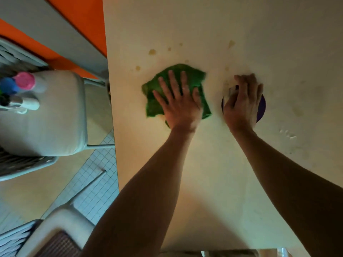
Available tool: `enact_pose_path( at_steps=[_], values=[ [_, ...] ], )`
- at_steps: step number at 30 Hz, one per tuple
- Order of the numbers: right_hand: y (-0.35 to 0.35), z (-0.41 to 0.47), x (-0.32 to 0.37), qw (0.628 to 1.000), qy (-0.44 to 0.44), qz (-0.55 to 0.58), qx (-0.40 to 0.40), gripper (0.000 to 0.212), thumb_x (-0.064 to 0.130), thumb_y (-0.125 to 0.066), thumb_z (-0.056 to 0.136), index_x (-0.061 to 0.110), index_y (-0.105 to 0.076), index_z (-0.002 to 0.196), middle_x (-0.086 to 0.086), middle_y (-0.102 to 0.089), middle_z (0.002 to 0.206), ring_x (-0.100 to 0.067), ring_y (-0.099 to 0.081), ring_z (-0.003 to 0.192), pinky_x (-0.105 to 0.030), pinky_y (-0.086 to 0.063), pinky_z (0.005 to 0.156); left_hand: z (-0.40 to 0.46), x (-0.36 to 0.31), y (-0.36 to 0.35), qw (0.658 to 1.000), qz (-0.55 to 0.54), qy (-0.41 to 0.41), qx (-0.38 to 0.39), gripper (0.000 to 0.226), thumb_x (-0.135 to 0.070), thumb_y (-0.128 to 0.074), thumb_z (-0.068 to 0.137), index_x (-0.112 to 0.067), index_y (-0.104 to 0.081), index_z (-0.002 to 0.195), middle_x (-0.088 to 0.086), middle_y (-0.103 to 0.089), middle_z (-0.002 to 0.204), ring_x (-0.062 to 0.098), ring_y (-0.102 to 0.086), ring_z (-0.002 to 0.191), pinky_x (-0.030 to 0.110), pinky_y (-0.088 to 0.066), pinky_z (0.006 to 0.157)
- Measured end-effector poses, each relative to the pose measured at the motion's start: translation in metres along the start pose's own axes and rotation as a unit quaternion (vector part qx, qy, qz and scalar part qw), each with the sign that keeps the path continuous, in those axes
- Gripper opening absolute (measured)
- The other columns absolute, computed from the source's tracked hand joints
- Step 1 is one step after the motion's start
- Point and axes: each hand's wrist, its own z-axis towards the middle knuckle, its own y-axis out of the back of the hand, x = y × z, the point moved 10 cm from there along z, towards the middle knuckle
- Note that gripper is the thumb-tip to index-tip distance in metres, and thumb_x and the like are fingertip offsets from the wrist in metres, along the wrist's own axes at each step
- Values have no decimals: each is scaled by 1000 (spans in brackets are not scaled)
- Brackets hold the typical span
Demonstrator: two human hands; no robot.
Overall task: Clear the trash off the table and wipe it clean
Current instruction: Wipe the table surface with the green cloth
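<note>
A crumpled green cloth [193, 76] lies on the pale table [204, 182]. My left hand [180, 104] presses flat on it with fingers spread straight. To the right, my right hand [241, 102] curls its fingers over the top of a dark purple round container [261, 106], mostly hiding it; a whitish part shows under the fingers. Brownish stains [152, 52] dot the table beyond the cloth, and fainter ones mark the surface to the right [297, 112].
A cushioned chair [55, 115] stands left of the table, holding bottles with pink [25, 81] and blue caps. Another chair [55, 236] sits at lower left. The table's left edge runs down past a tiled floor. An orange wall lies beyond.
</note>
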Motion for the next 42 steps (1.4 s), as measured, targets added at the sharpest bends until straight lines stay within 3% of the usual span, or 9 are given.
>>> enact_pose_path(
  at_steps=[3,7,12,17,22,25,32,37,42],
  values=[
    [1,-1,0,1000,-1,-11,2,49,17,-34,92,13,-52,137,-14,-47,147,-32,-31,146,-50,-17,123,-38,-33,-12,991,14,-133,25,60,-52,-26,104,-27,-26,159,7,-17,167,36,-8,154,62,-9,119],
    [4,1,3,1000,-2,-26,5,49,13,-39,89,16,-53,136,-14,-47,146,-32,-32,145,-49,-20,121,-69,20,2,978,29,-206,29,53,-51,-31,105,-36,-34,155,-3,-23,166,30,-11,155,61,-16,119],
    [2,1,6,999,1,-46,23,47,18,-37,94,17,-49,139,-15,-44,148,-34,-29,146,-51,-21,121,-25,99,22,995,63,-62,47,57,-51,-17,105,-33,-18,159,0,-12,169,33,-4,155,61,-9,121],
    [0,0,7,998,8,-64,20,45,16,-45,94,13,-49,139,-21,-44,147,-39,-31,144,-55,-25,118,35,68,15,996,20,90,15,65,-52,-15,103,-25,-11,162,10,-6,169,40,0,154,66,-5,119],
    [3,2,8,999,12,-48,20,44,25,-39,96,13,-52,137,-18,-46,145,-37,-32,144,-53,-22,120,-10,-39,-7,993,30,-109,41,61,-51,-24,103,-28,-23,160,5,-15,168,36,-6,154,63,-7,120],
    [6,2,5,1000,-3,-20,11,43,17,-43,93,15,-54,134,-15,-48,144,-34,-35,142,-51,-22,120,-56,-23,-6,977,46,-197,66,55,-54,-30,104,-35,-32,156,-2,-20,167,32,-9,155,61,-13,120],
    [2,63,10,997,16,65,-25,46,5,-43,86,11,-56,130,-14,-54,132,-32,-50,124,-48,-38,109,-6,104,23,997,57,-2,56,60,-56,-16,104,-36,-12,160,0,-9,169,32,-1,155,62,-7,121],
    [-17,129,18,994,31,84,-59,46,3,-38,86,7,-59,127,-17,-55,127,-33,-55,118,-47,-44,102,72,108,30,989,8,149,9,62,-53,-17,103,-33,-5,161,2,-1,169,34,6,154,63,1,121],
    [-30,143,23,995,22,70,-64,47,6,-36,88,9,-58,129,-16,-56,130,-32,-52,123,-48,-42,106,146,70,28,986,5,166,3,67,-55,-13,101,-28,-2,161,6,2,169,36,8,154,63,2,120]
  ],
)
